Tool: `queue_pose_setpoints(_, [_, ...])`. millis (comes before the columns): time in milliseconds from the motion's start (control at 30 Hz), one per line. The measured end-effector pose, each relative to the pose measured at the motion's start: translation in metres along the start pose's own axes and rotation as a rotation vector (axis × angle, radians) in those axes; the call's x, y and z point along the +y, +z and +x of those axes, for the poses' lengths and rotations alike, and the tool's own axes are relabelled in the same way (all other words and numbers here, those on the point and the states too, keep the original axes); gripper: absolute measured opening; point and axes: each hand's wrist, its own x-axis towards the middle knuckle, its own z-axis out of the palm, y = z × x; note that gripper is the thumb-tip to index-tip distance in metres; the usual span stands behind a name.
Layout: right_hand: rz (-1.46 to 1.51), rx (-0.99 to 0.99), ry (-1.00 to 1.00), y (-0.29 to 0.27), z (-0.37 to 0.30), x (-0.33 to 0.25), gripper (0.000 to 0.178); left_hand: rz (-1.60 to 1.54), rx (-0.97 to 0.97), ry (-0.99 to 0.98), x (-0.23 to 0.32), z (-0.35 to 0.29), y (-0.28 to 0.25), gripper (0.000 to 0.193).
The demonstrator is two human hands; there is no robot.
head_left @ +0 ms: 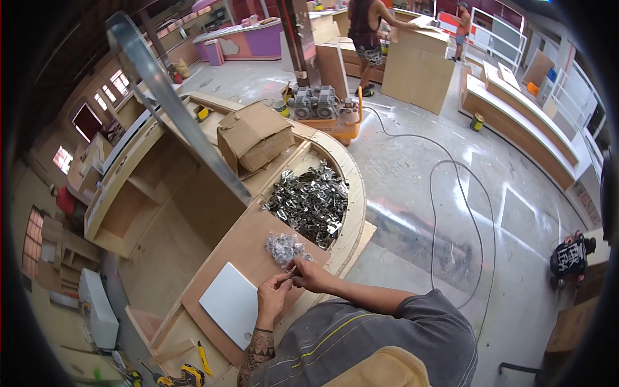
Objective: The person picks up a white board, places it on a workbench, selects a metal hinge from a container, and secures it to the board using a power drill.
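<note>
Item: bench [354,193], wooden, with a rounded end. Your handling here looks under way, not finished: a large stock lies loose in the recess inside the curved edge, and you have one small piece up at your fingers. How many pieces you have dealt with cannot be told.

Item: brown panel [248,242], laid flat across the bench beside the recess; your working surface.

Item: cardboard box [253,135], worn, flaps folded over, beyond the recess; contents hidden.

Item: heap of metal fittings [309,200], filling much of the recess. Shiny, silvery, dark in the gaps, tangled at all angles; apparently the bulk of what is left.

Item: pale slab [229,303], rectangular, toward the panel's near left edge.

Item: clear plastic heap [284,247], crumpled and glinting, near the panel's edge along the recess; whether anything is inside is unclear.

Item: your left hand [272,297] and right hand [311,276], meeting over the panel just beside the plastic, fingers of both pinched nearly together on the piece.

Item: small piece [291,274], dark, mostly covered; its kind cannot be told.
</note>
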Motion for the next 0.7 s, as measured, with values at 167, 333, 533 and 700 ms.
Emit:
queue_pose_setpoints(167, [0.069,0.0,0.069,-0.019,-0.007,-0.003,0.017,0.019,0.036,0.022,0.017,0.002,0.024,0.016])
queue_pose_setpoints(333, [-0.113,0.239,-0.028,-0.004,0.005,0.036,0.01,0.069,0.095,0.115,0.028,-0.015,0.019,0.015])
queue_pose_setpoints(533, [-0.068,0.302,0.152,-0.034,0.002,0.005,0.011,-0.011,0.046,0.085,0.057,-0.059,-0.025,0.017])
queue_pose_setpoints(700, [-0.44,0.069,-0.022,0.018,0.011,0.014,0.012,-0.074,0.151,0.064,0.057,-0.097,-0.077,0.013])
